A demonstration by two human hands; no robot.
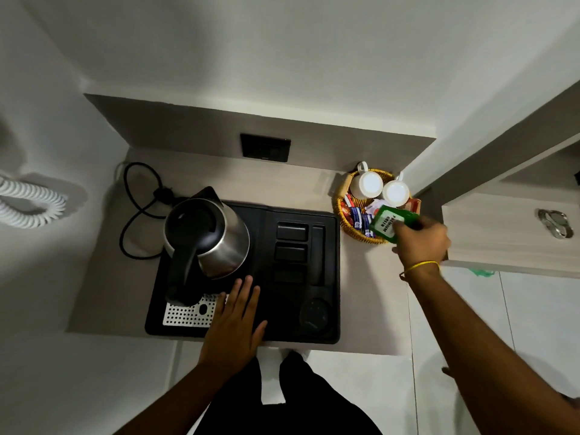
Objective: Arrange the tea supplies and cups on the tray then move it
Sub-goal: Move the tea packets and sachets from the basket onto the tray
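Head view: beige counter (103, 277), walled left and back, front edge open. Black tray (332, 277) flush to front edge, bare counter strip to its left and right. Steel kettle (207, 237) on tray's left half; right compartments empty. Wicker basket (340, 215) at back right corner, just beside tray, with two white cups (367, 184) and sachets inside. Left hand (232, 324) flat, fingers spread, on tray's front. Right hand (422, 243) over basket, pinching green tea packet (389, 224).
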